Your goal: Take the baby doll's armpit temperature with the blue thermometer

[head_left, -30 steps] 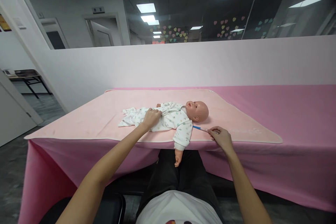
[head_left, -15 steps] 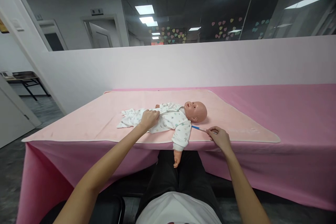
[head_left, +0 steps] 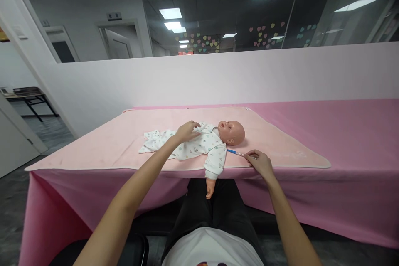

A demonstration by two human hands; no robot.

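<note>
A baby doll (head_left: 202, 143) in white printed clothes lies on its back, its head to the right. One of its arms hangs over the table's front edge. My left hand (head_left: 188, 130) is over the doll's chest with the fingers apart and nothing visible in them; whether they touch the clothes I cannot tell. Between the fingertips of my right hand (head_left: 259, 161) is a slim thermometer (head_left: 235, 152) with a blue end. That blue end points left, close to the doll's shoulder and underarm.
A peach pad (head_left: 102, 141) lies under the doll on a pink tablecloth (head_left: 349, 137). Behind the table rises a white low wall (head_left: 218, 77) with glass above it. My legs are under the table's front edge, and a black chair (head_left: 131, 249) stands at the lower left.
My left hand has moved right and up along the doll, from its belly to its chest, and its fingers have opened out. My right hand and the thermometer have stayed nearly still.
</note>
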